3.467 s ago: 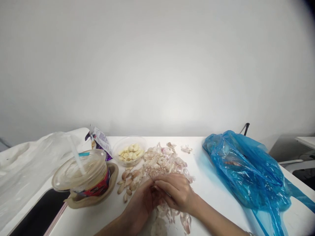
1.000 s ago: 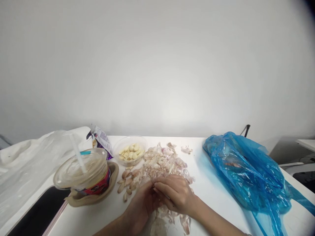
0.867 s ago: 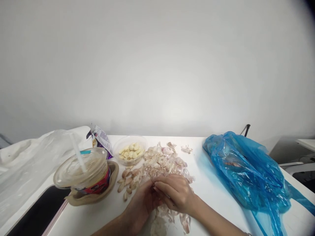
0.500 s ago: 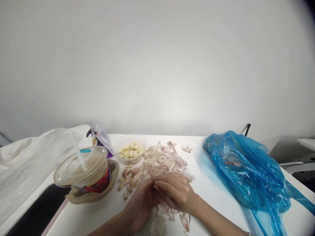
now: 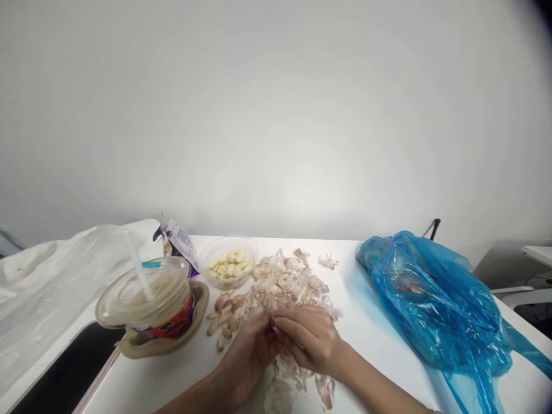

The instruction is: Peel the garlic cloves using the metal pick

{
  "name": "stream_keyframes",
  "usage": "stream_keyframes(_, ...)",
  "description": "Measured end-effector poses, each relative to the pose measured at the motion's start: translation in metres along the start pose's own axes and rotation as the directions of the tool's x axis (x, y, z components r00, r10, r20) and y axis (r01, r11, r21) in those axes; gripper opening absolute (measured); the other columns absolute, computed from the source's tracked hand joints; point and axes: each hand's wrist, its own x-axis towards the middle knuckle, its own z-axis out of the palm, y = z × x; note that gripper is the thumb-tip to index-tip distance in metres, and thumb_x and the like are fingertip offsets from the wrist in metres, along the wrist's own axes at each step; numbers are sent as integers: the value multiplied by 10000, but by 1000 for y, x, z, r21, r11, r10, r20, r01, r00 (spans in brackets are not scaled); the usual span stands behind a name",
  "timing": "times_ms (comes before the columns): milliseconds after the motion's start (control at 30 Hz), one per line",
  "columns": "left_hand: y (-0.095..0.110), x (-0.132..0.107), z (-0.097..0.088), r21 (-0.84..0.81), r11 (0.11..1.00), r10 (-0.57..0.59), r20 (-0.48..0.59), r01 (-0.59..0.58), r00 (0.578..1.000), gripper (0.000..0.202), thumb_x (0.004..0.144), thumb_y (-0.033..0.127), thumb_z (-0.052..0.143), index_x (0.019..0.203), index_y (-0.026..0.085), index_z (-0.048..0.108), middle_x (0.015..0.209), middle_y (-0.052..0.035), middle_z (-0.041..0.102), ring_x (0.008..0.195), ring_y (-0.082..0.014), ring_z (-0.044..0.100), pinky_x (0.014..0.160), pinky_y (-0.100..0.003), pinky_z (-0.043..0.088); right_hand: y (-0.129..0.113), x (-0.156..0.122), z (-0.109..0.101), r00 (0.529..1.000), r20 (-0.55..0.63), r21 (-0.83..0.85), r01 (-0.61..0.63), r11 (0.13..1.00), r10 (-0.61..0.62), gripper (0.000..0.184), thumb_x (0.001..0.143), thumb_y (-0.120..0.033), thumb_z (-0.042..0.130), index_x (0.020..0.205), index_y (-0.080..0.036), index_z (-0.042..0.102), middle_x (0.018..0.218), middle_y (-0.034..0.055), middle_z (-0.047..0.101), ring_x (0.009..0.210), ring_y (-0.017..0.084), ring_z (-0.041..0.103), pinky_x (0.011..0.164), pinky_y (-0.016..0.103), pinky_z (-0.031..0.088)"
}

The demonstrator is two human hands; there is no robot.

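Observation:
My left hand (image 5: 251,352) is cupped with its fingers curled, and its fingertips meet those of my right hand (image 5: 309,336). The right fingers are bent in a pinch against the left thumb and forefinger. Whatever lies between them is hidden by the fingers. Beneath and beyond both hands spreads a heap of papery garlic skins (image 5: 287,284). Several unpeeled garlic cloves (image 5: 226,316) lie just left of the heap, near my left hand. Behind them a clear plastic bowl (image 5: 211,247) holds several peeled, pale cloves (image 5: 233,264).
On the left stands a lidded drink cup (image 5: 170,322) with a straw, in a brown cardboard holder (image 5: 200,310). A dark-screened device (image 5: 69,368), a clear plastic bag (image 5: 56,293) and a purple snack packet (image 5: 181,241) surround it. A blue plastic bag (image 5: 435,299) fills the right side, before a white wall.
The hands stay joined over the skins, with only a slight shift of the fingers. The whole view has moved a little; nothing else visibly differs.

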Motion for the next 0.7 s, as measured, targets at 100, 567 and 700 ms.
stream_keyframes(100, 0, 0, 0, 3, 1000, 19, -7, -19, 1000, 100, 783, 168, 540, 772, 149, 638, 724, -18, 648, 651, -116, 569, 627, -239, 448, -1, 1, 0, 1000, -15, 3, 3, 1000, -3, 222, 795, -89, 514, 1016, -101, 530, 934, 109, 664, 729, 163, 634, 568, 263, 503)
stream_keyframes(567, -1, 1, 0, 9, 998, 62, -26, -61, 998, 65, 766, 128, 573, 799, 145, 626, 741, -19, 640, 656, -89, 597, 633, -191, 498, 0, -1, -4, 998, -34, -1, -58, 998, 58, 251, 795, -91, 515, 1043, -117, 532, 951, 106, 664, 785, 169, 640, 607, 279, 520)
stream_keyframes(700, -1, 1, -1, 32, 998, 64, -38, -63, 997, 55, 771, 138, 570, 779, 138, 625, 706, -22, 644, 619, -87, 604, 609, -191, 510, 1, -2, -3, 989, -94, 12, -112, 994, 113, 281, 781, -67, 517, 1053, -137, 527, 942, 103, 668, 809, 168, 635, 611, 278, 512)
